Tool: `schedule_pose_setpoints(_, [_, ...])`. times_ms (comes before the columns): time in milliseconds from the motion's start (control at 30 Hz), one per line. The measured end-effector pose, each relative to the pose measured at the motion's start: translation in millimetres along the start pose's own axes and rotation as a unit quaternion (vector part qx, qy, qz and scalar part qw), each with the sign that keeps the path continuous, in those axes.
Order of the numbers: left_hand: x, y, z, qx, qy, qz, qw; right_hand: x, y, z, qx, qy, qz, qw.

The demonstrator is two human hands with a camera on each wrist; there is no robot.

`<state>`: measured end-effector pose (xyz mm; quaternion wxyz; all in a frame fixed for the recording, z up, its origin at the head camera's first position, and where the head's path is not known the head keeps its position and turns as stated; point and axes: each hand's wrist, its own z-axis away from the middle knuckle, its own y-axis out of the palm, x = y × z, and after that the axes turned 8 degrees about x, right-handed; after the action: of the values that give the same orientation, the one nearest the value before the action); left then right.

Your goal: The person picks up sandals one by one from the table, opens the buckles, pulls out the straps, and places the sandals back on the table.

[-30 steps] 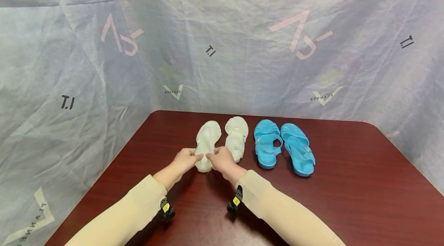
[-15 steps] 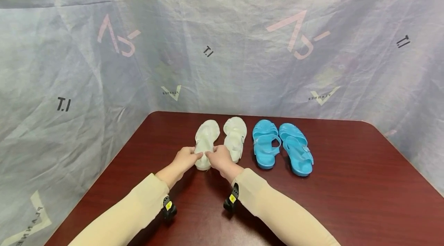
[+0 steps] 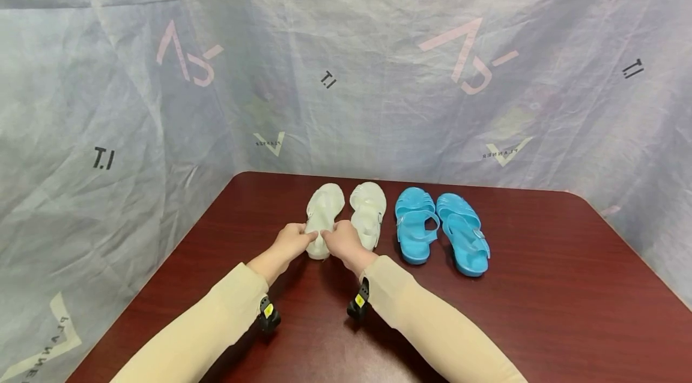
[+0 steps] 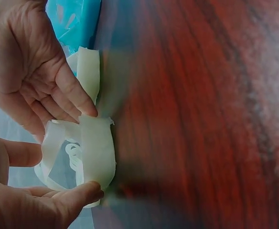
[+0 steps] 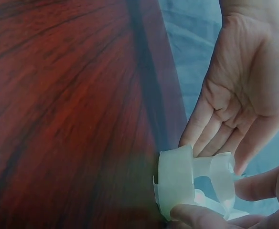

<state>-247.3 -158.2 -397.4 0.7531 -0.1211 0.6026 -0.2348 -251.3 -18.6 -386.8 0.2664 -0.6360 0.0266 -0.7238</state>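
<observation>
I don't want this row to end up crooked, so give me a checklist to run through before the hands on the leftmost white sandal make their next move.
1. Left hand pinches the leftmost white sandal near its heel: ok.
2. Right hand pinches the same sandal from the other side: ok.
3. Right white sandal roughly level with it at the toes: ok.
4. Left blue sandal and right blue sandal clear of both hands: ok.
5. Blue pair parallel: not ok, the right one slants, heel outward.
6. Held sandal's sole flat on the table: cannot tell.
</observation>
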Motion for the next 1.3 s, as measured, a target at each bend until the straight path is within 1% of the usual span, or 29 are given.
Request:
schedule_pose_setpoints(67, [-0.5, -1.0, -1.0, -0.002, 0.001, -0.001, 1.0, 1.4, -0.3, -0.7, 0.002, 0.0, -0.006, 1.0])
schedule_pose_setpoints(167, [-0.8, -1.2, -2.5, -0.002, -0.004, 0.01, 0.9999, 2.1, 0.0, -3.1, 0.004, 0.009, -0.014, 0.9998])
schedule_pose_setpoints(300, [-0.9, -0.5, -5.0, -0.002, -0.005, 0.017, 0.9998, 2.9, -0.3, -7.2, 0.0, 0.011, -0.004, 0.9999])
schedule_pose_setpoints(400, [-2.0, -0.9, -6.1, -0.004, -0.003, 0.016, 0.9999, 2.7, 0.1, -10.9, 0.0, 0.01, 0.003, 0.9999])
schedule_pose_setpoints(667, [-3.0, -2.8, -9.4, -0.005, -0.012, 0.012, 0.9998, 2.1, 2.7, -14.7, -0.008, 0.015, -0.002, 0.9999])
schedule_pose_setpoints(900, [-3.4, -0.7, -15.1, -0.014, -0.008, 0.008, 0.9998, 4.3, -0.6, -21.1, -0.003, 0.031, -0.027, 0.9991])
schedule_pose_setpoints(1100, [-4.2, -2.8, -18.3, -0.019, -0.013, 0.009, 0.9997, 6.9, -2.4, -23.6, -0.006, 0.033, -0.032, 0.9989])
schedule_pose_setpoints(1300, [-4.7, -2.1, -22.0, -0.017, -0.01, 0.014, 0.9997, 6.9, -5.9, -27.1, 0.001, 0.036, -0.043, 0.9984])
